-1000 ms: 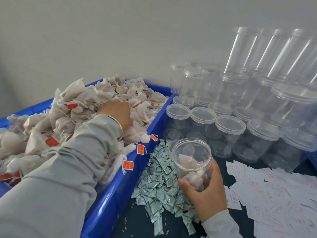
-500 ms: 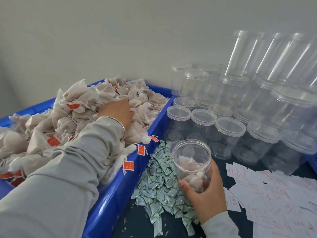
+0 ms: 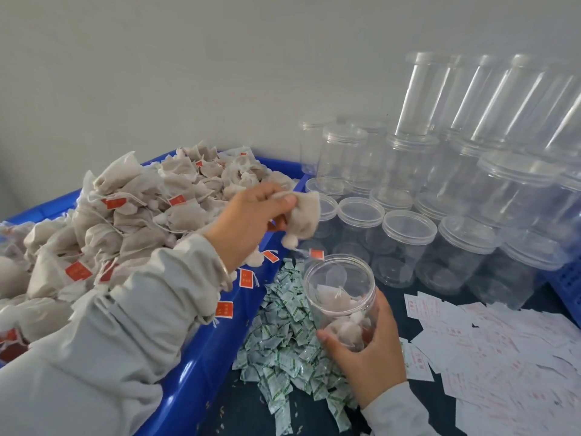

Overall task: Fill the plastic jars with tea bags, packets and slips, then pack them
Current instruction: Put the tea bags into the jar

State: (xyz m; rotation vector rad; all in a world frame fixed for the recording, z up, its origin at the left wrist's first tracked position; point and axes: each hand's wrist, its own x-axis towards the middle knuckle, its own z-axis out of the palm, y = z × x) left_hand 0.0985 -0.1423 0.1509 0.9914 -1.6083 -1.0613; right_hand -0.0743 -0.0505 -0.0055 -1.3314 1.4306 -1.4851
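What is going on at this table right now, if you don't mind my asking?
A person is filling clear plastic jars with tea bags. The left hand pinches a tea bag lifted from the heaped blue bin, above the open jar that the right hand grips, already holding a few bags. Green-and-white packets and paper slips lie beside it, and lidded empty jars stand behind.

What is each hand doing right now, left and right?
Left hand: pinching a tea bag lifted from the bin.
Right hand: gripping the open jar.
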